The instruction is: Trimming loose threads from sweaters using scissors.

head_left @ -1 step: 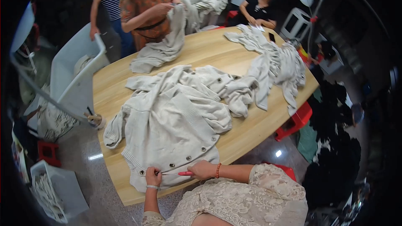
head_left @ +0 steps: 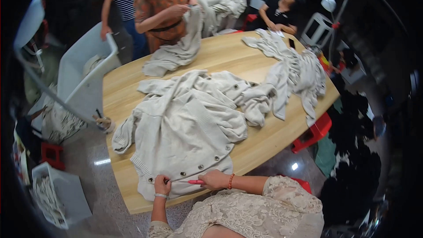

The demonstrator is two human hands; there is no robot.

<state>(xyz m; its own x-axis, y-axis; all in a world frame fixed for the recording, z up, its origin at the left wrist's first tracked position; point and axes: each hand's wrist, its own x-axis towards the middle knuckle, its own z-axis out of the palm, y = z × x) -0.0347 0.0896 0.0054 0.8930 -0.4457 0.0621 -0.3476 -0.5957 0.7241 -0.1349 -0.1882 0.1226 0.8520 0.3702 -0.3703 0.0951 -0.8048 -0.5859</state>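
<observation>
A cream knitted cardigan [head_left: 169,136] lies spread on the wooden table, its row of dark buttons running along the edge nearest me. My left hand [head_left: 162,185] is closed in a pinch on that button edge, beside the button at the left end; a small dark spot shows at its fingertips. My right hand [head_left: 214,179] is wrapped round the pink handle of a slim tool [head_left: 195,182]. The tool's thin shaft points left across the knit toward my left fingers. Its tip is too small to make out.
More cream knitwear [head_left: 286,72] lies across the table [head_left: 220,59]. Opposite, a person in an orange patterned top [head_left: 161,13] holds a garment; another person [head_left: 280,15] sits at the far right. A white tub [head_left: 88,61] and a small cup of tools [head_left: 104,124] stand at the left.
The whole view has shifted slightly, so the table and people sit a little further right. My hands keep nearly the same pose on the cardigan and the tool.
</observation>
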